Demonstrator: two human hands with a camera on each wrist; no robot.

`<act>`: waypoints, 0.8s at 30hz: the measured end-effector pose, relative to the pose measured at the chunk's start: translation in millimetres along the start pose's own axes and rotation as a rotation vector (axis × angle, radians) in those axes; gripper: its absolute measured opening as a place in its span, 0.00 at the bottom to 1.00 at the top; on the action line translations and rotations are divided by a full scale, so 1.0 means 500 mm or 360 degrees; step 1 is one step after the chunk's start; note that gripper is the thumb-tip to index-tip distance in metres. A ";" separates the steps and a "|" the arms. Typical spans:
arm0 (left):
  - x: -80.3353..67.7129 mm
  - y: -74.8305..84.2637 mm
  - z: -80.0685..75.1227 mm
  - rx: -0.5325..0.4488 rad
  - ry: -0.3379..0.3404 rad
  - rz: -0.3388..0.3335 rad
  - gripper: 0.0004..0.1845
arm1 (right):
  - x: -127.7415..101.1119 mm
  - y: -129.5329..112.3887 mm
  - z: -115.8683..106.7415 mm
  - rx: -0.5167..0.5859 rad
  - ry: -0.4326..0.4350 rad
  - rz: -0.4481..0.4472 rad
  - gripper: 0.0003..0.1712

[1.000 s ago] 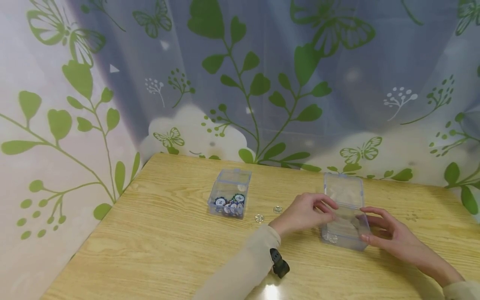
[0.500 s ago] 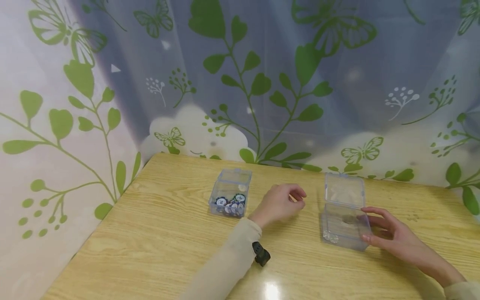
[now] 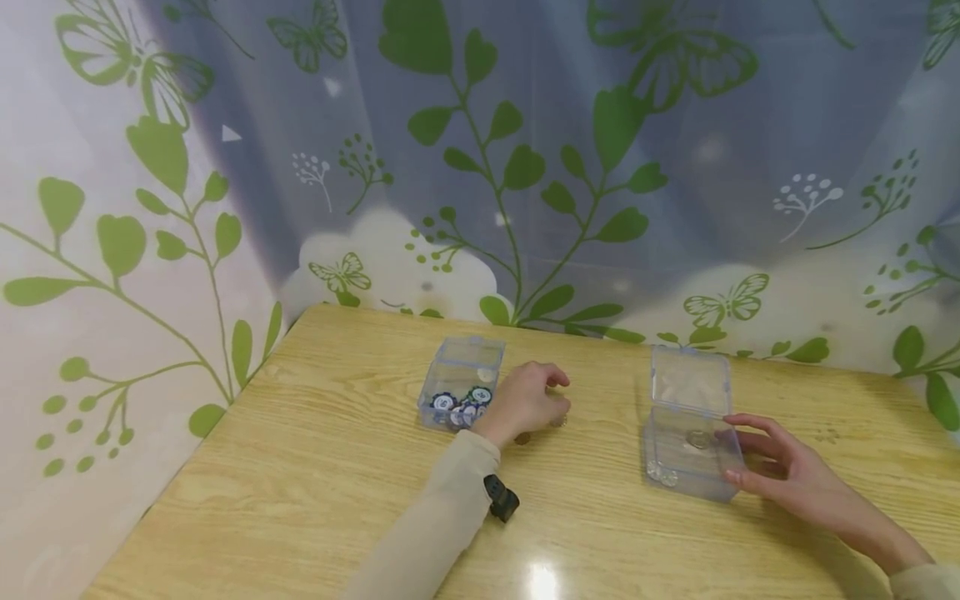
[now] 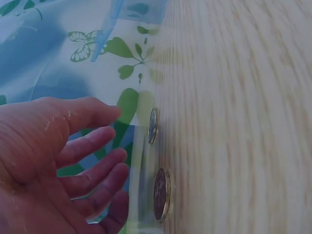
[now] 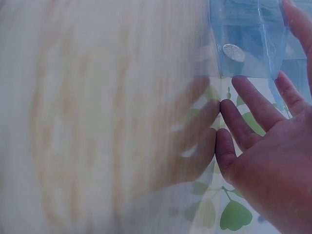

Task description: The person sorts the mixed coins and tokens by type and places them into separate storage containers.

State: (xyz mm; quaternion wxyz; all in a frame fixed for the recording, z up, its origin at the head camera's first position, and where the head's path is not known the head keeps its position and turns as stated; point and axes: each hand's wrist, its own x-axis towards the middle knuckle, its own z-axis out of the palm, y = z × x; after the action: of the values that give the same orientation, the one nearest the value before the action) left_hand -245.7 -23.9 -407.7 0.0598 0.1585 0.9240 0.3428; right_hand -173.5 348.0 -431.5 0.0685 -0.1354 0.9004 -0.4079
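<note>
Wooden table point(image 3: 315, 500), two coins point(image 4: 161, 194), no legible writing, left hand point(image 3: 522, 402) above.

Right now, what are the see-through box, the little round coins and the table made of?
The open box looks like clear, glossy plastic: the table shows through its walls. The coins seem metal, silvery with a dull shine and a yellowish rim. The table looks like pale wood or wood-print laminate, grained and smooth enough to reflect light.

A leaf-printed curtain point(image 3: 525, 150) hangs behind the wooden table point(image 3: 300, 483).
</note>
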 end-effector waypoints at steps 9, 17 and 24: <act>-0.006 0.007 0.002 0.0316 -0.0098 -0.0027 0.19 | -0.001 -0.004 0.001 -0.0036 0.0033 -0.0048 0.39; -0.010 0.019 0.001 0.0420 -0.0048 -0.0054 0.12 | 0.001 -0.004 0.000 -0.0038 0.0031 -0.0031 0.38; -0.004 0.021 0.014 0.0416 -0.0064 -0.0099 0.11 | 0.000 0.000 0.000 -0.0011 0.0018 -0.0029 0.38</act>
State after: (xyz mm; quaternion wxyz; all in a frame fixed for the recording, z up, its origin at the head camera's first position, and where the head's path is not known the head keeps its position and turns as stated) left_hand -239.5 -12.6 -406.2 0.0678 0.1431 0.9638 0.2143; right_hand -173.4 348.1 -431.4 0.0592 -0.1416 0.9008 -0.4061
